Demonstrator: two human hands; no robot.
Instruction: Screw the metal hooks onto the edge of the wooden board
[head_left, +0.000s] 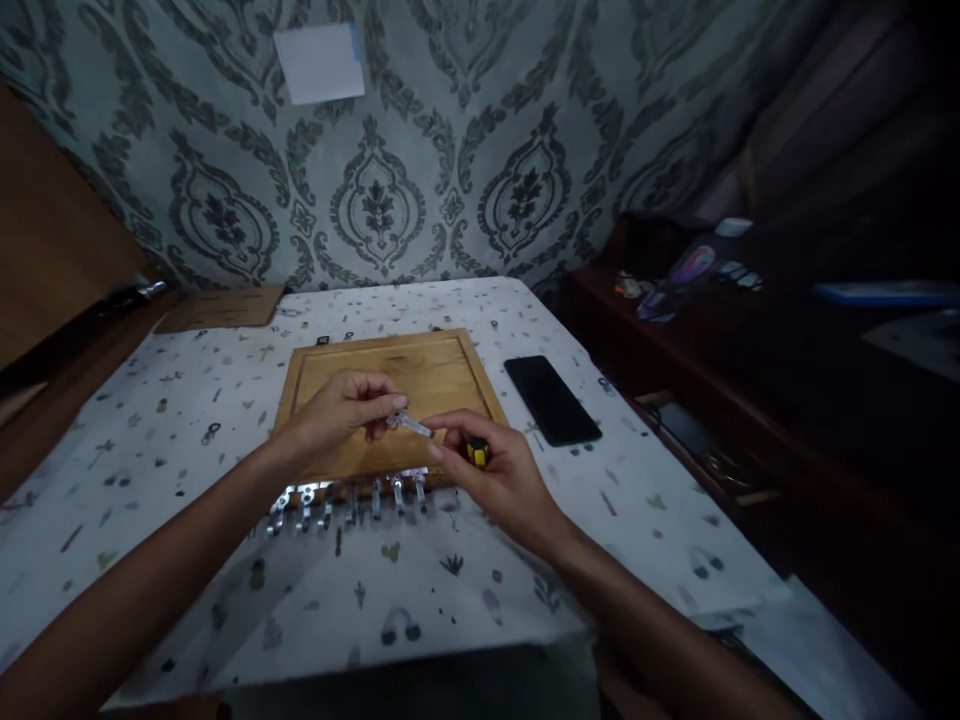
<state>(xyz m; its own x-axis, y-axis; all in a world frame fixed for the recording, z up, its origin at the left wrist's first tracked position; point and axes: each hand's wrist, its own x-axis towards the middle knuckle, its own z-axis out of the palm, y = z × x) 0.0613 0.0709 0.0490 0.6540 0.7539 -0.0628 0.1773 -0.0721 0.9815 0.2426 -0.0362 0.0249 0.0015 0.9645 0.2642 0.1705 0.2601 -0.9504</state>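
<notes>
Over the wooden board [390, 360], a small shiny metal hook [412, 424] is held between my two hands. My left hand [345, 408] pinches its left end between thumb and fingers. Its other end is at the fingertips of my right hand [491, 470], which also has a short yellow-and-black handle [478, 453] tucked in its curled fingers; the rest of that tool is hidden. Several similar metal hooks [398, 493] stand out in a row along the board's near edge. My left wrist passes above the board's left side.
A black phone [553, 400] lies right of the board on the patterned tablecloth [300, 620]. Flat cardboard [221, 307] rests at the back left. A patterned wall [450, 130] closes the far side. On the dark furniture to the right stands a bottle [694, 268].
</notes>
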